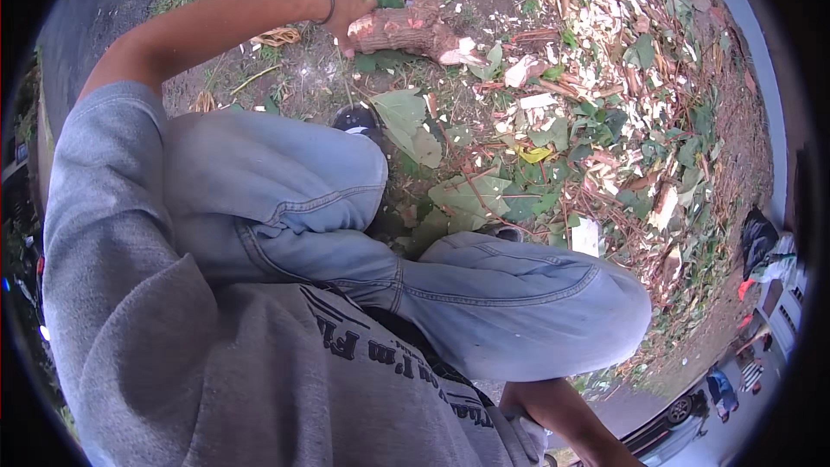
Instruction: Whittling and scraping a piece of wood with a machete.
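Note:
My left hand [347,17], with a dark band at its wrist, is closed round the left end of a short log [399,33]. Rough brown bark covers the log, and pale cut wood shows at its right end. It lies on its side close to the ground, and whether it bears on the ground I cannot tell. Of my right arm only a forearm [566,419] shows, past my right knee at the lower right; the hand is out of the picture.
Pale wood chips [596,17] and torn bark litter the ground ahead and to the right. Large green leaves [471,199] lie before my bent legs [519,303]. A dark bag [759,238] sits at the far right edge, with a parked car [679,411] and people beyond.

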`<state>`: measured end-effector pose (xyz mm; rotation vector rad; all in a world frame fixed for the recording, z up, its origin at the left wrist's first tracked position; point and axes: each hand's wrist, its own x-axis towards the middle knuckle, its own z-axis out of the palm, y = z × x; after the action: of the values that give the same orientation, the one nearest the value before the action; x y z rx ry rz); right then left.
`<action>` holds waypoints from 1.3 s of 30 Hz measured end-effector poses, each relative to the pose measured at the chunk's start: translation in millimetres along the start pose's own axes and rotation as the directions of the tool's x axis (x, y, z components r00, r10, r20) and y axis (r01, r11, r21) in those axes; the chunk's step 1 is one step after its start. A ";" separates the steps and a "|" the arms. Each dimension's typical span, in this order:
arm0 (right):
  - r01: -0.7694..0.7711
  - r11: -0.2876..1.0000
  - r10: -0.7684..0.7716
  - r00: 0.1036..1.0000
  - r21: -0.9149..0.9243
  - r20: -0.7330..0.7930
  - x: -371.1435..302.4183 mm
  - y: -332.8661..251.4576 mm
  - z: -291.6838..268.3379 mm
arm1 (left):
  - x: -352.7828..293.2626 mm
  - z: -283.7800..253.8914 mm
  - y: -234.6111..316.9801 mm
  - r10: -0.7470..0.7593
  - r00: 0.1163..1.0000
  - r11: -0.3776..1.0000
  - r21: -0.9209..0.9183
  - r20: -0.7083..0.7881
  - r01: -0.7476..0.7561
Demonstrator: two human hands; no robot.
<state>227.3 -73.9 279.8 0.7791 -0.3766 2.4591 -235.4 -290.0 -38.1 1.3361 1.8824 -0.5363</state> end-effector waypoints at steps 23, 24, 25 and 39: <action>0.069 0.937 -0.011 0.986 -0.343 0.166 -4.7 -15.8 6.0 | -21.6 10.0 8.1 0.071 0.978 0.988 0.148 -0.195 -0.043; 0.068 0.932 -0.007 0.985 -0.355 0.171 -3.8 -15.9 5.4 | -22.0 14.0 6.9 0.056 0.979 0.988 0.152 -0.197 -0.026; 0.067 0.927 -0.002 0.985 -0.368 0.173 -3.0 -15.6 5.2 | -23.5 14.5 8.0 0.043 0.980 0.988 0.156 -0.197 -0.012; 0.068 0.836 0.032 0.985 -0.544 0.172 3.0 -6.7 12.9 | -24.1 0.2 31.4 -0.051 0.969 0.992 0.102 -0.241 0.078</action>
<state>234.8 -72.4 292.5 0.7329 -1.0807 2.0936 -202.1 -293.3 -16.9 1.4695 2.1241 -0.5397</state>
